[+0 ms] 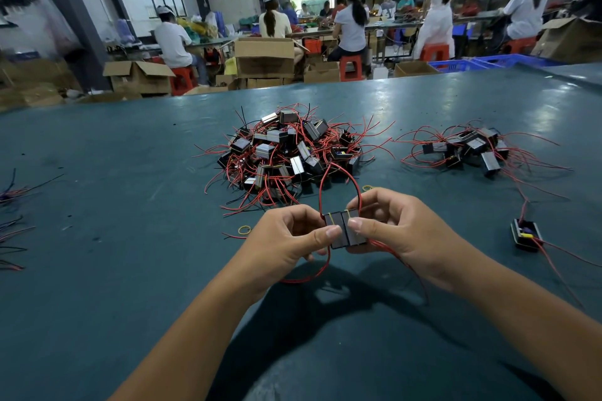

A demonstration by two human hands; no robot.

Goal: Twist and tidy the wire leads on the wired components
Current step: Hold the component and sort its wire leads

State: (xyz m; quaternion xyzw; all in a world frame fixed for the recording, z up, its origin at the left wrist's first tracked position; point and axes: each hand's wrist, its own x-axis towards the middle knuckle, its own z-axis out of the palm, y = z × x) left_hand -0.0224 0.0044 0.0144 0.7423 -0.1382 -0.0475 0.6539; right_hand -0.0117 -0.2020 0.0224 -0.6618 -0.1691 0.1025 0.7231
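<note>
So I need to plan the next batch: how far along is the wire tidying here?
Early, it seems. Possibly done: a smaller pile on the right, though its leads look loose, and one component set apart. In hand: the left hand and right hand grip a pair of components side by side, red leads looping above. Left: the big pile in the middle, wires tangled.

big pile (pixel 286 153) on table (pixel 130 205), smaller pile (pixel 469 148) right

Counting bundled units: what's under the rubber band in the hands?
Two grey blocks side by side, under a yellow band, held by left hand and right hand. Fingers cover their undersides.
</note>
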